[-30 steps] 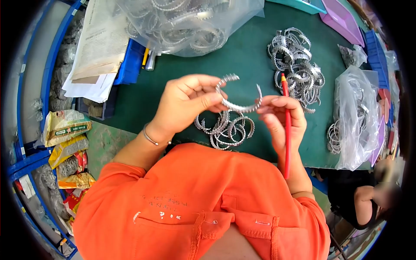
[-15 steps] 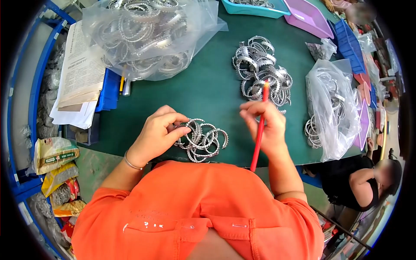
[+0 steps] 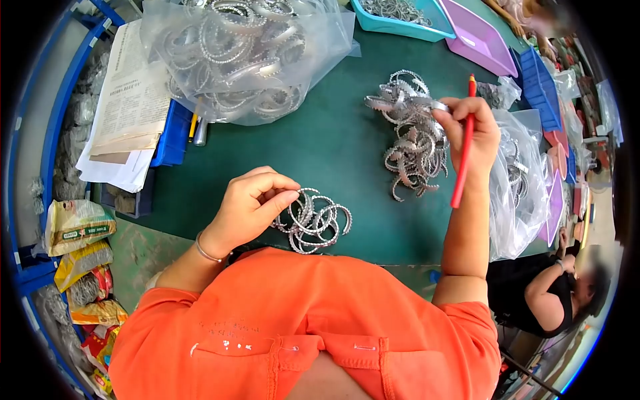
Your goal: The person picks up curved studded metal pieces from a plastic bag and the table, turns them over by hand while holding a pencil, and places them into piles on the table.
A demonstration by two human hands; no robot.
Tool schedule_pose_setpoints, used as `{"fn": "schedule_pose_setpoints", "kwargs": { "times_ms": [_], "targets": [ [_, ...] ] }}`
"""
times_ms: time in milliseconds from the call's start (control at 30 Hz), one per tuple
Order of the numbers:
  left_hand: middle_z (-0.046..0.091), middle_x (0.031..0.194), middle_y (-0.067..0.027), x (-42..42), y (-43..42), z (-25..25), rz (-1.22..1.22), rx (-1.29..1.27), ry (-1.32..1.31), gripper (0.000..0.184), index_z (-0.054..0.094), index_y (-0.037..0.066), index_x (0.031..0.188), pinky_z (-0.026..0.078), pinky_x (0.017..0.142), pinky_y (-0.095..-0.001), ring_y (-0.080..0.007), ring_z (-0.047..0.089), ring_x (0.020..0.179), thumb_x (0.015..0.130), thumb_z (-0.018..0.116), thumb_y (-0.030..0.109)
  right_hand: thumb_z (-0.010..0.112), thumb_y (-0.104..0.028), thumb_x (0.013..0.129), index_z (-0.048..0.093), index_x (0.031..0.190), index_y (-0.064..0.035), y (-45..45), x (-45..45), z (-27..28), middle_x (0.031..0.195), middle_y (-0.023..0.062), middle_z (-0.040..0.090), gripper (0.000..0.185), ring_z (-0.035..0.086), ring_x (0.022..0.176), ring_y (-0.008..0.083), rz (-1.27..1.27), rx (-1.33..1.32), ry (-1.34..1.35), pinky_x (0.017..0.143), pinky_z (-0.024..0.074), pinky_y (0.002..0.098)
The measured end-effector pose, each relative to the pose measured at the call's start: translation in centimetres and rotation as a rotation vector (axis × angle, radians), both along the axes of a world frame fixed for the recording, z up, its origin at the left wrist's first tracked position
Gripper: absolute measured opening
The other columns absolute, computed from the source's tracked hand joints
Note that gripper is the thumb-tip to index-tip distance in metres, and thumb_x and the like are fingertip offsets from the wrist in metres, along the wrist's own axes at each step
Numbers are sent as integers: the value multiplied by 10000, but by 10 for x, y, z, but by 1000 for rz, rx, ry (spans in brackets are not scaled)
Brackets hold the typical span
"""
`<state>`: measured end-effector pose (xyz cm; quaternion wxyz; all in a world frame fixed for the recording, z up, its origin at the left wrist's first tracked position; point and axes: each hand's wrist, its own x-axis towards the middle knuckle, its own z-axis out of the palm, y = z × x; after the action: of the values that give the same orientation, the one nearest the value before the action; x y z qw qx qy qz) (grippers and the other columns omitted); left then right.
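My left hand [image 3: 257, 203] is closed, with thumb and fingertips pinched on the edge of a silver bangle in a small heap of bangles [image 3: 320, 225] near the table's front edge. My right hand [image 3: 475, 137] is raised at the right side of a larger pile of silver bangles [image 3: 417, 150]. Its thumb and forefinger pinch a silver bangle [image 3: 437, 105] at the top of that pile. The same hand keeps a thin red pen-like stick [image 3: 463, 163] tucked between its fingers, slanting down towards me.
A big clear bag of bangles [image 3: 233, 67] covers the back left of the green table [image 3: 280, 150]. Papers [image 3: 127, 100] lie left. A turquoise tray [image 3: 400, 25] and a pink tray [image 3: 477, 37] stand behind. Another plastic bag [image 3: 520, 193] and a seated person [image 3: 543, 293] are at right.
My right hand has moved right and away from me, carrying the red stick, and now pinches a bangle of the larger pile, which has shifted. My left hand stays by the small heap.
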<state>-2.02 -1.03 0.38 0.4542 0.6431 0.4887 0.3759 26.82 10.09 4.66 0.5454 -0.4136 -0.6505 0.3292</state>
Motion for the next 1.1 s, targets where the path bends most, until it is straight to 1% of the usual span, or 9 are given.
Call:
{"fn": "schedule_pose_setpoints", "kwargs": {
  "times_ms": [200,267,300,400,467,533,667,833,1100],
  "targets": [
    [541,753,-32,9,9,3,-20,-3,-28,69,613,-17,844,415,547,-184,-52,504,617,779,601,4,631,37,749,443,731,-44,-2,-12,-39,826,81,580,206,527,729,97,-42,-12,-103,623,438,210],
    [537,787,-36,10,10,-1,-40,11,-50,93,606,-18,868,415,553,-181,-53,499,631,776,599,-4,614,30,764,418,721,-52,-1,-23,-31,833,88,583,216,555,720,120,4,-24,361,581,456,218],
    [532,822,-40,9,9,-3,-58,23,-69,120,600,-19,893,414,558,-177,-53,494,645,774,598,-13,601,35,767,398,738,-57,2,-28,-26,818,95,589,225,573,700,139,-41,-7,429,534,461,222],
    [497,938,-55,11,8,-4,-2,-60,-174,236,566,-17,993,412,583,-167,-56,481,689,761,596,-43,597,38,767,398,770,-60,-7,-37,-23,804,95,597,222,567,674,129,200,-231,138,515,447,214],
    [441,1048,-70,15,8,3,-4,-103,-278,465,461,-10,1170,419,633,-170,-61,476,741,733,602,-86,597,-9,789,390,756,-73,-30,-59,-19,803,74,605,220,555,648,99,377,-481,105,484,431,207],
    [492,983,-71,20,7,0,15,-145,-478,426,484,-9,1140,438,581,-167,-50,511,700,745,645,-9,593,-31,803,383,750,-73,-45,-73,-23,793,74,602,221,562,638,91,433,-615,121,493,442,195],
    [593,760,-57,17,7,7,-9,-438,-584,269,523,-43,1071,482,556,-192,-70,552,605,815,575,22,569,-41,824,378,765,-75,-57,-77,-31,834,126,616,203,588,656,125,417,-654,258,506,460,203],
    [608,751,-86,15,7,4,4,-436,-524,225,536,-34,1056,493,544,-200,-92,572,595,840,527,29,409,32,859,352,846,-58,-61,-66,-40,914,219,592,107,603,736,186,250,-551,433,617,501,261],
    [598,721,-82,15,7,5,34,-487,-547,221,549,-38,1046,480,508,-198,-90,559,556,868,508,87,411,57,851,349,847,-55,-75,-62,-48,928,227,587,128,594,732,173,296,-485,469,598,499,245]
  ]
}}
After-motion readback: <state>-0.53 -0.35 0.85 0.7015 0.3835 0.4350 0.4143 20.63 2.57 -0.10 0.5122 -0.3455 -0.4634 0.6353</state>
